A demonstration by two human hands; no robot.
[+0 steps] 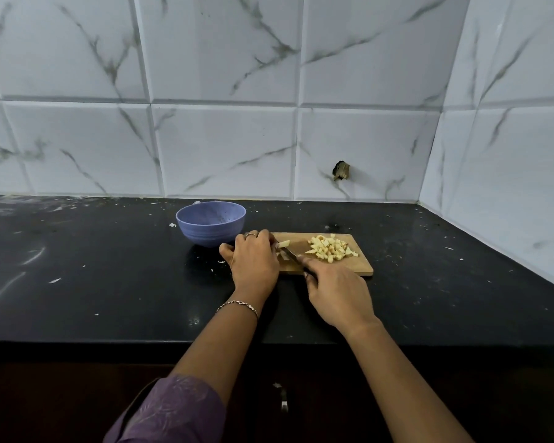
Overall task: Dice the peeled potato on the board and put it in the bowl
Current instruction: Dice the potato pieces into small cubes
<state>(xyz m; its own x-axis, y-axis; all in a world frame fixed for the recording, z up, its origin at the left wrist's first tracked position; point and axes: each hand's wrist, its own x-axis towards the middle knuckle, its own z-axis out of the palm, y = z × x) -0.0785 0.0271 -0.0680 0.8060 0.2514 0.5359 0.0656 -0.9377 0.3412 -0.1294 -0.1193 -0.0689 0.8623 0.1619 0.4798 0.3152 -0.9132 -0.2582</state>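
Head: pale potato cubes (328, 249) on rect. wood board (360, 266).

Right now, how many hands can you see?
2. The left hand holds the potato piece at the board's left end; the right hand grips the knife beside it.

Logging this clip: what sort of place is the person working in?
Most likely a home kitchen. A black stone countertop runs along marble-look wall tiles, and on it a wooden cutting board carries diced potato beside a blue bowl.
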